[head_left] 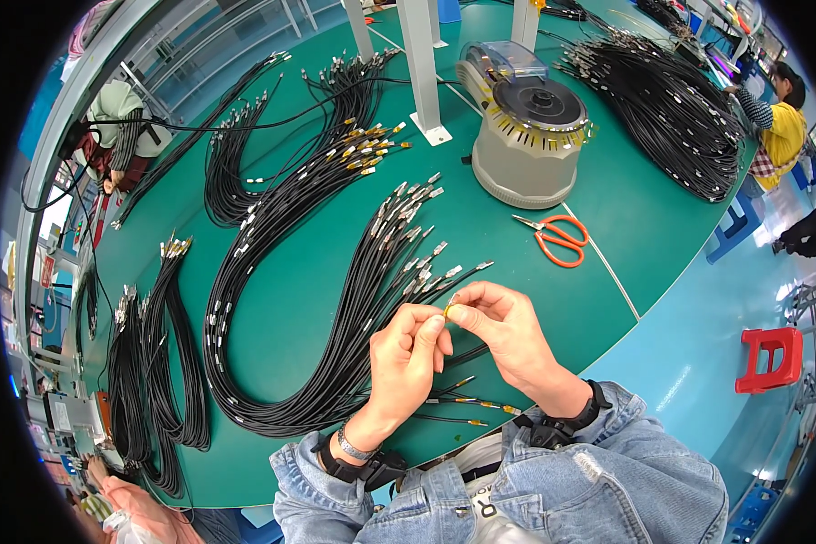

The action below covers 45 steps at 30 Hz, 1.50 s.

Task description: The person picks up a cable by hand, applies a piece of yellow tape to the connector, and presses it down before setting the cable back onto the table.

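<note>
My left hand and my right hand meet over the near part of the green table, their thumbs and fingertips pinched together. Between the fingertips shows a bit of yellow tape at what looks like a cable end, mostly hidden by the fingers. Just left of my hands lies a thick bundle of black cables with silver connectors. Under my wrists, a few loose cables with yellow-taped ends rest on the table. Orange-handled scissors lie beyond my right hand, blades partly apart.
A round grey tape dispenser with yellow strips around its top stands past the scissors. White metal posts rise from the table. More cable bundles lie far right and left. Other people sit around; a red stool stands right.
</note>
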Available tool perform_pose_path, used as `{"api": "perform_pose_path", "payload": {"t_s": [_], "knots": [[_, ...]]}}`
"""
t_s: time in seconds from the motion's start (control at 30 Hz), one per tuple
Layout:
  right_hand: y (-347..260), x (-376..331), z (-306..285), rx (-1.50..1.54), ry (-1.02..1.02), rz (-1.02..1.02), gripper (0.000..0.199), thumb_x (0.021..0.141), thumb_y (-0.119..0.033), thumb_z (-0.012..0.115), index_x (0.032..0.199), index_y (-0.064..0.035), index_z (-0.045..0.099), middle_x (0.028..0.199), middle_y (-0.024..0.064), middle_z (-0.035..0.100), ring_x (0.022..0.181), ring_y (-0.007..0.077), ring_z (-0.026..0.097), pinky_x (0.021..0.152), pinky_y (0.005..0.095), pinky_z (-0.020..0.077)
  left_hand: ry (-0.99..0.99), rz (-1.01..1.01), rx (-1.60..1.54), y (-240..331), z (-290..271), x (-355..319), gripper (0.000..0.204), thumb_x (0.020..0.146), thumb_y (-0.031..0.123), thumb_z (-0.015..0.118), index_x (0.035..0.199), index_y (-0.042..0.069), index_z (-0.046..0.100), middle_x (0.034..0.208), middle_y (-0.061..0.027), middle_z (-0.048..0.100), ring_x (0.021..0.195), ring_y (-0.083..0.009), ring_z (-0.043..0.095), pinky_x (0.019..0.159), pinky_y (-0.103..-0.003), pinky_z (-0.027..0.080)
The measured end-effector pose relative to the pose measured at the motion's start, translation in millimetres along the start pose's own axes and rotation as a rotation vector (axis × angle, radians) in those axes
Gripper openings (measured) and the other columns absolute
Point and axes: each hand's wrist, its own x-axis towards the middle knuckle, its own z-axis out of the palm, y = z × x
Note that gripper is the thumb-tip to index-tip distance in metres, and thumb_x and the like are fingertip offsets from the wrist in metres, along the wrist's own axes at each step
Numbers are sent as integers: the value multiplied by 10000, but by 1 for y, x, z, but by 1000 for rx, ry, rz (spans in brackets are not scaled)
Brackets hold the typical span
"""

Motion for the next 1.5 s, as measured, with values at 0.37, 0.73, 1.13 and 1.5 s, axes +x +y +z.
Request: {"api": "perform_pose_path", "payload": {"t_s": [0.37,0.73,1.13,1.5], "knots": [[5,8,-16,-75,-149,-107,142,855,-91,598,936,26,607,882,48,591,820,112,545,766,248,444,-158,-308,-335,7,-13,10,223,953,220,435,849,40,518,541,0,486,399,-37,347,376,-171,258],[4,11,-13,-60,-182,-165,157,867,-105,590,960,18,614,885,44,603,839,104,547,783,249,442,-224,-333,-354,7,-12,9,228,942,232,471,845,35,529,548,10,483,440,-35,379,391,-180,270],[10,8,-6,1,-113,-130,98,853,-75,596,874,20,609,832,38,572,791,108,529,735,238,433,92,392,665,-4,3,2,125,832,65,620,786,-4,526,575,-12,551,451,-65,489,415,-215,360],[8,4,-14,-58,-163,-160,125,874,-104,578,864,20,597,835,21,582,796,90,535,738,239,440,-38,-40,148,-3,0,0,80,850,66,591,834,-1,551,610,-19,576,468,-57,483,436,-192,361]]}}
